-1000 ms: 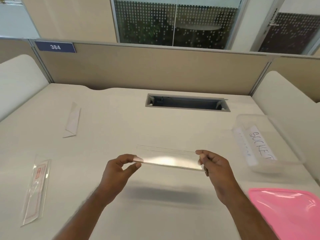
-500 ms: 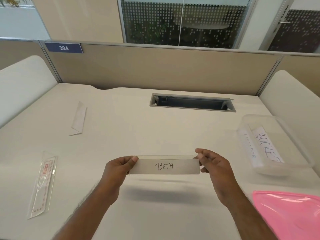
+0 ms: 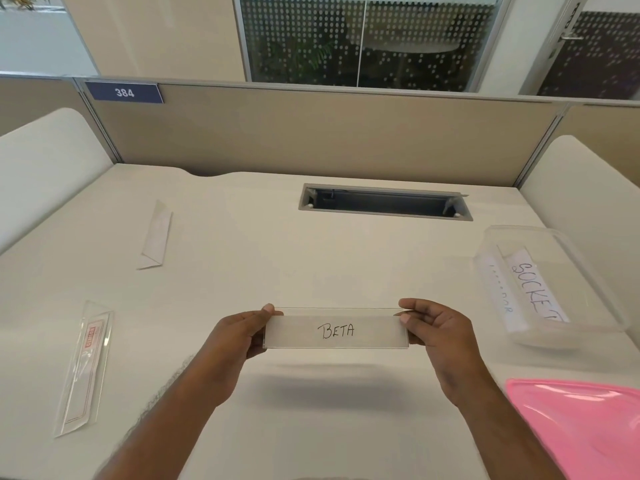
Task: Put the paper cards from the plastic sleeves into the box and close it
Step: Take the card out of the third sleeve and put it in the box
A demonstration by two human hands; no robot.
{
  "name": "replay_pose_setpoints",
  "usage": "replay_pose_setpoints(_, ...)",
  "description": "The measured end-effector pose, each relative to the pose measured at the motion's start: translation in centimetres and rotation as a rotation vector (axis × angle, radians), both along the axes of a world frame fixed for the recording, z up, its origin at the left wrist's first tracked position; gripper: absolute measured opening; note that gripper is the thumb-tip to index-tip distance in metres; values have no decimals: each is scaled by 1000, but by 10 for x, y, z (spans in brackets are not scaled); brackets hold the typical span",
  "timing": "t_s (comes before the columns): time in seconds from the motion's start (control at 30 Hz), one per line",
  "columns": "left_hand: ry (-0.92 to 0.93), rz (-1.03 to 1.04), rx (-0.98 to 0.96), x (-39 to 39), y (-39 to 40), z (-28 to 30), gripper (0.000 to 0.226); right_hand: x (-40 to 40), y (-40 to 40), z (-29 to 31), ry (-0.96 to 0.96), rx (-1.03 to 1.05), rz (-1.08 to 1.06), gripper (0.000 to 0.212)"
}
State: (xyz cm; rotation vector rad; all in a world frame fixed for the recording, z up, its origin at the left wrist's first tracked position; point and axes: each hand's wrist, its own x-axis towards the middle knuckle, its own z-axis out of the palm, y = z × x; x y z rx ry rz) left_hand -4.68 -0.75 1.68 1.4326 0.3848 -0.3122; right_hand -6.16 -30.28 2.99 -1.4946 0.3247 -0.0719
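Note:
A clear plastic sleeve [image 3: 304, 332] with a white paper card reading "BETA" inside is held above the desk, its face turned toward me. My left hand [image 3: 239, 336] pinches its left end and my right hand [image 3: 434, 327] pinches its right end. The clear plastic box [image 3: 609, 306] stands open at the right, with a card reading "SOCKET" [image 3: 535, 289] and another card lying inside. Its pink lid [image 3: 585, 424] lies at the near right. Two more sleeves lie at the left: one with a red-printed card [image 3: 85, 368], and one farther back [image 3: 156, 235].
A grey cable slot [image 3: 384, 202] is cut into the desk [image 3: 311, 258] at the back centre. Beige partition panels [image 3: 311, 133] wall off the far edge, and white side dividers stand at left and right.
The sleeve has tipped from lying nearly flat to facing me, so the word "BETA" now shows. Both hands kept their hold on its ends.

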Motion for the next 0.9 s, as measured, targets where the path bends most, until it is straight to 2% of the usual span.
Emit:
replay_pose_setpoints(0.67,-20,26,-7,4,-7,-6,26,2,-6,-4,56,-26,8,22)
replay_pose_setpoints(0.8,-55,46,10,6,-9,-6,26,7,-12,-4,104,-206,43,13)
replay_pose_setpoints(0.9,-65,46,21,9,-11,-6,25,17,-16,2,48,-422,50,11)
